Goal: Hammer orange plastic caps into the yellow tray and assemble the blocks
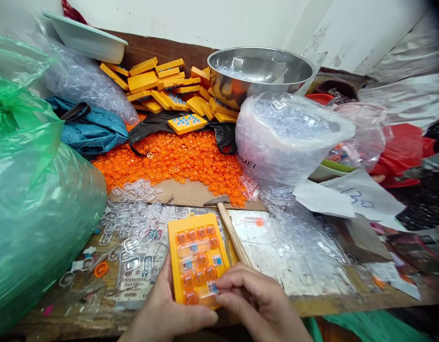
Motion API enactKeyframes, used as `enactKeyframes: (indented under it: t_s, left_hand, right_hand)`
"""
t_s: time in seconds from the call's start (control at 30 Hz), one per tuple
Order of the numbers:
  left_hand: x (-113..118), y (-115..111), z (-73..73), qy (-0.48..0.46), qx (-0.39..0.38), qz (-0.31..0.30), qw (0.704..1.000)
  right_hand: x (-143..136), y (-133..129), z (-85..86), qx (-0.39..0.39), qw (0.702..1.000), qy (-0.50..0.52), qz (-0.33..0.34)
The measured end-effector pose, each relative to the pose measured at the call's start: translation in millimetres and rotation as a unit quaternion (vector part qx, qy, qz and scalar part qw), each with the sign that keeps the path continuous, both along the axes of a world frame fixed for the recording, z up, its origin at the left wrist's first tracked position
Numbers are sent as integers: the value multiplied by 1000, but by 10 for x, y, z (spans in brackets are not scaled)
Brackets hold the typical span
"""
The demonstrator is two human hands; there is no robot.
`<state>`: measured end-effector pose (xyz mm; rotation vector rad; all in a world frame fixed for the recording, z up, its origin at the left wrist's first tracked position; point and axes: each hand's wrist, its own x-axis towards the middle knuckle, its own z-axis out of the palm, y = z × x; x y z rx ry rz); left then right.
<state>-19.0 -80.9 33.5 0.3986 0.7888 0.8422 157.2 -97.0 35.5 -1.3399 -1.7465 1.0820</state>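
Observation:
My left hand (176, 304) grips a flat yellow plastic panel (173, 237) by its lower left edge, thumb along the bottom. Orange and clear plastic caps fill most of the panel's openings; two spots at its right side show blue-and-white marks. At the panel's lower right, my right hand (255, 294) has thumb and index finger pinched together over one of those spots. Whatever small piece lies between these fingertips is hidden. A hammer (233, 232) with a wooden handle lies just behind the right hand, its head pointing away.
Orange caps (184, 156) form a wide heap behind. Loose clear caps (130, 228) lie left; more clear pieces (305, 237) spread right. Yellow panels (144, 81) are piled at the back beside a steel bowl (258, 71). A green bag (37, 213) and a white bag (276, 147) flank the work surface.

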Motion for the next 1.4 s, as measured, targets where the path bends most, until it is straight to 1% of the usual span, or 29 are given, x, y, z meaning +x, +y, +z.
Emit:
enactKeyframes:
  t_s: [0.1,0.17,0.27,0.33,0.37,0.43,0.47,0.5,0.53,0.57,0.6,0.63,0.67,0.7,0.73,0.77,0.87,0.93,1.0,1.1,1.17,1.23,1.27,1.33,1.4]
  left_hand:
    - [11,-28,-1,44,-9,17,999]
    - [26,-33,4,55,-4,30,998]
    - [50,-31,3,78,8,55,995]
    - [58,-36,-13,100,22,73,992]
    - [59,-42,-25,107,29,81,991]
    - [55,-59,-50,115,36,97,988]
    - [52,-70,-61,119,36,104,987]
    - [51,-81,-68,126,36,109,985]
    - [51,-92,-71,135,37,113,984]
    - [53,-103,-71,147,40,118,981]
    - [58,-111,-68,160,45,123,978]
    - [66,-119,-65,172,51,131,975]
    - [75,-124,-61,185,57,140,971]
    - [84,-127,-60,196,63,152,967]
    - [94,-130,-63,207,68,163,962]
    - [103,-131,-71,219,72,174,958]
    - [123,-132,-121,239,78,186,950]
    - [138,-128,-160,224,68,185,954]
    - [154,-115,-176,196,49,190,961]
    - [169,-76,-124,146,23,202,968]
    - [163,-46,-59,111,11,199,974]
    - [145,-27,-2,89,-1,189,978]
    - [135,-24,15,82,-5,186,979]
    - [116,-30,24,69,-15,178,981]
    - [102,-45,13,56,-25,169,984]
  right_hand:
    - [6,3,-13,40,999,4,1]
    - [-9,-22,-35,56,998,1,-13]
    - [-25,-57,-95,83,996,-16,-41]
    - [-25,-71,-145,109,993,-17,-43]
    - [-25,-75,-172,127,990,-18,-52]
    - [-39,-85,-220,151,983,-20,-101]
    - [-57,-90,-240,140,981,-5,-138]
    - [-85,-94,-254,104,978,35,-177]
    - [-122,-98,-263,45,971,101,-209]
    - [-164,-100,-265,-28,957,183,-222]
    - [-208,-101,-262,-99,935,265,-216]
    - [-249,-100,-256,-152,908,331,-205]
    - [-284,-97,-250,-182,888,375,-193]
    - [-311,-93,-245,-191,879,397,-185]
    - [-328,-88,-245,-185,878,402,-184]
    - [-337,-84,-249,-174,883,393,-187]
    - [-332,-73,-288,-150,912,336,-182]
    - [-311,-52,-309,-147,928,298,-166]
    - [-259,15,-291,-147,943,260,-146]
    - [-69,270,-169,-120,973,154,-126]
    - [123,539,-65,-64,986,53,-148]
    - [315,829,-6,24,978,-57,-198]
    - [395,962,-6,52,970,-112,-208]
    - [503,1171,-73,84,953,-209,-201]
    - [548,1291,-202,99,937,-283,-178]
